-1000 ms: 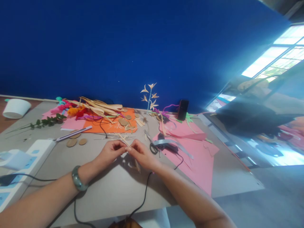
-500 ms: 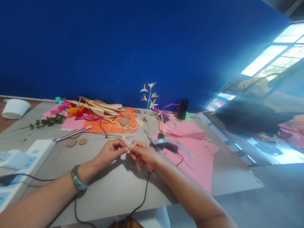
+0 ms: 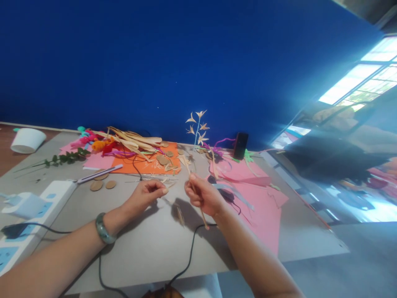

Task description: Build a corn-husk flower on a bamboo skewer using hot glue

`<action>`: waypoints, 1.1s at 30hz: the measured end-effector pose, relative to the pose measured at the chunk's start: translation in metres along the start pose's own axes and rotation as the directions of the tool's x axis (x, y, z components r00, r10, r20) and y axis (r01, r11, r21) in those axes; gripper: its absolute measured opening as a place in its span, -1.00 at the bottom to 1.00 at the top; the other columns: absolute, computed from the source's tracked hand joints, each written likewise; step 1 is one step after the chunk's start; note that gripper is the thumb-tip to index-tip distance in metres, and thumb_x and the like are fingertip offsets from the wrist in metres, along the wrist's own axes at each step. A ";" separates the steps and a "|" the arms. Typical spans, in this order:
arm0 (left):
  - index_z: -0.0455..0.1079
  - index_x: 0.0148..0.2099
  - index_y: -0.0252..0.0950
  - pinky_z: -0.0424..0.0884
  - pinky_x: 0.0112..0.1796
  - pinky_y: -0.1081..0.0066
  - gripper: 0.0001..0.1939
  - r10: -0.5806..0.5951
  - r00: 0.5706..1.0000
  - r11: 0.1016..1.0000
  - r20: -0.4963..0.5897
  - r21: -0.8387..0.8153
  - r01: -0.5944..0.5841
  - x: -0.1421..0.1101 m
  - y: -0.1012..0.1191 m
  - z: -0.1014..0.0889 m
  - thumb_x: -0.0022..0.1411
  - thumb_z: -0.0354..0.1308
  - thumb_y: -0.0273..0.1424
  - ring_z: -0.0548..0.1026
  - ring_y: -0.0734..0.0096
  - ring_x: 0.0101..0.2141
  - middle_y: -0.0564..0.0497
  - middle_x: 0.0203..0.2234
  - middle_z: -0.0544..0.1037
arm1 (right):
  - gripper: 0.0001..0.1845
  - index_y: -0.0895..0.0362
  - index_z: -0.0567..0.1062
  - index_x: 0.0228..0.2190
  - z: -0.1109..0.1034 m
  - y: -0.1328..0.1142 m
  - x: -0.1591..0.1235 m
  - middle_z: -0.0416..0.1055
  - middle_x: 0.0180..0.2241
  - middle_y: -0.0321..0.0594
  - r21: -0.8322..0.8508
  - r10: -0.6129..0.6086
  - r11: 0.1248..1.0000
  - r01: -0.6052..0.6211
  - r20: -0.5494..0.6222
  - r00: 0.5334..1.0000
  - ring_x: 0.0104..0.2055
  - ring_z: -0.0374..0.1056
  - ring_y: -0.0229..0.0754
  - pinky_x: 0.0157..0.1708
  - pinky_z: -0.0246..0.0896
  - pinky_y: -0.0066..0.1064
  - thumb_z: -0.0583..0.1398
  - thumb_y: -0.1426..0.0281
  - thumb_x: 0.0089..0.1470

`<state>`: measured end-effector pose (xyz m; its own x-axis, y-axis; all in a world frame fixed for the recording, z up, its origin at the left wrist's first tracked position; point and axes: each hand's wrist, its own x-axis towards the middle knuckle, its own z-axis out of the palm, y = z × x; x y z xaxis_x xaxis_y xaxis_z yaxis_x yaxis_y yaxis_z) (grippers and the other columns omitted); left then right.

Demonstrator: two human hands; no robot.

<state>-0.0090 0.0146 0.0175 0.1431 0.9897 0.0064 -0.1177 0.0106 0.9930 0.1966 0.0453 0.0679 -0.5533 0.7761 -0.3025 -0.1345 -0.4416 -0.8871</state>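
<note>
My right hand [image 3: 204, 195] is closed around a long, pale dried husk strip [image 3: 202, 216], which sticks out above and below the fist. Thumb and fingertips of my left hand [image 3: 145, 198] pinch a thin husk sliver [image 3: 169, 187]. The hands are apart above the grey table [image 3: 149, 252]. Between and below them, loose husk scraps [image 3: 180, 215] lie on the tabletop. Beyond the hands stands a blue stem with husk flowers [image 3: 198, 126]. A bundle of dried husks [image 3: 133, 138] rests at the back left, partly over orange paper [image 3: 127, 164].
A white power strip [image 3: 57, 192] lies at the left, near a white cup [image 3: 27, 140], a green leafy sprig [image 3: 66, 157] and a purple-edged cutter [image 3: 99, 174]. Pink paper [image 3: 263, 211] covers the right side, with a phone [image 3: 240, 145] upright behind. A black cable [image 3: 191, 248] crosses the front.
My hands, together before, have moved apart. The right went rightward with the long husk strip; the left keeps a thin sliver.
</note>
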 end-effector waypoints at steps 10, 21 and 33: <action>0.49 -0.50 -0.33 0.27 -0.48 0.47 -0.75 -0.029 0.999 0.999 0.046 0.016 0.028 -0.001 -0.009 0.008 -0.02 0.33 -0.23 0.36 0.47 -0.53 0.02 -0.59 0.48 | -0.54 0.12 0.24 -0.51 0.020 0.032 0.003 0.15 -0.62 -0.42 -0.526 -0.114 0.842 0.119 0.044 0.993 -0.63 0.03 -0.40 -0.68 -0.14 -0.56 0.15 -0.01 0.05; 0.49 -0.47 -0.34 0.28 -0.48 0.49 -0.80 -0.036 0.999 0.999 0.041 -0.033 0.037 0.000 -0.015 0.007 -0.03 0.34 -0.29 0.39 0.48 -0.54 0.03 -0.58 0.51 | -0.53 0.12 0.26 -0.48 0.015 0.042 0.010 0.15 -0.64 -0.46 -0.384 0.052 0.922 -0.054 -0.018 0.999 -0.73 -0.05 -0.46 -0.79 -0.19 -0.60 0.14 -0.05 0.03; 0.44 -0.46 -0.33 0.21 -0.50 0.51 -0.81 0.013 0.998 1.000 0.067 0.015 -0.014 0.002 -0.003 0.000 0.00 0.32 -0.31 0.29 0.55 -0.55 0.09 -0.60 0.42 | -0.59 0.15 0.24 -0.53 0.010 0.031 0.011 0.22 -0.68 -0.44 0.007 0.220 0.974 -0.224 0.157 0.963 -0.76 -0.28 -0.51 -0.79 -0.41 -0.63 0.17 0.09 0.05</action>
<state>-0.0079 0.0166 0.0147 0.2069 0.9780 0.0269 -0.1052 -0.0051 0.9944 0.1779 0.0358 0.0400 -0.6910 0.5794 -0.4322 -0.0129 -0.6077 -0.7940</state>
